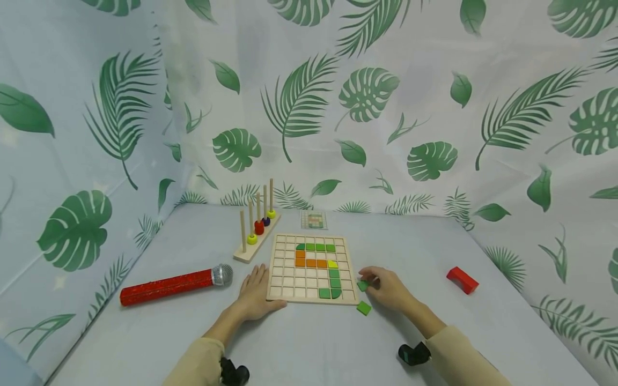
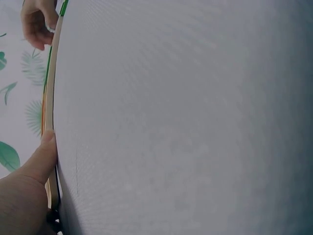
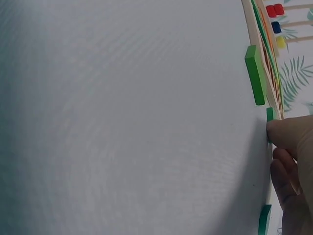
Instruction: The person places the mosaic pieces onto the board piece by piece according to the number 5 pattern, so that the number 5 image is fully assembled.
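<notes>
A wooden grid board (image 1: 285, 268) lies on the table with green, orange and yellow tiles set in it. My left hand (image 1: 254, 289) rests flat on the table at the board's left front corner, with its thumb (image 2: 43, 155) against the board's edge (image 2: 50, 93). My right hand (image 1: 374, 282) pinches a small green tile (image 1: 362, 286) on the table just off the board's right edge. In the right wrist view that green tile (image 3: 269, 116) shows at a fingertip (image 3: 286, 134). A second green tile (image 1: 364, 307) lies loose in front of the right hand, and the loose tile (image 3: 256, 74) also shows in the right wrist view.
A red microphone (image 1: 169, 286) lies left of the left hand. A wooden peg rack with coloured rings (image 1: 255, 231) and a pattern card (image 1: 314, 219) sit behind the board. A red block (image 1: 462, 280) lies to the right. Leaf-print cloth walls enclose the table.
</notes>
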